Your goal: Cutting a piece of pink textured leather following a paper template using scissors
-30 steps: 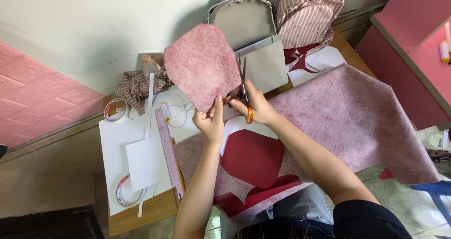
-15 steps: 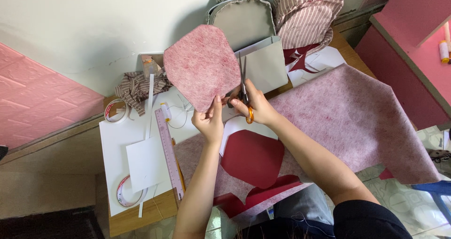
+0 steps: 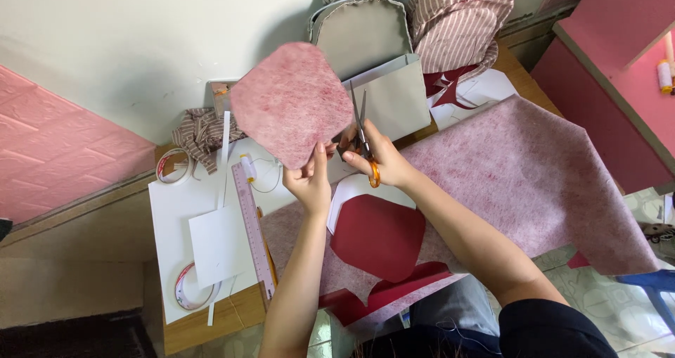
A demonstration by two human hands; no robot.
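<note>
My left hand (image 3: 309, 179) pinches the lower edge of a pink mottled felt piece (image 3: 290, 101) with rounded corners and holds it upright over the table. My right hand (image 3: 376, 157) grips orange-handled scissors (image 3: 362, 136), blades pointing up along the piece's right edge. Under my hands a dark red card shape (image 3: 378, 235) lies on a large sheet of the same pink felt (image 3: 520, 175), which drapes off the table to the right.
A pink ruler (image 3: 253, 228), white paper sheets (image 3: 218, 242), two tape rolls (image 3: 190, 291) and a thread spool (image 3: 247, 168) lie at left. A grey bag (image 3: 362, 27), striped bag (image 3: 460, 20) and grey card (image 3: 397, 98) stand at the back by the wall.
My hands and the felt piece have stayed almost in place; the scissors' blades have shifted slightly along the piece's right edge.
</note>
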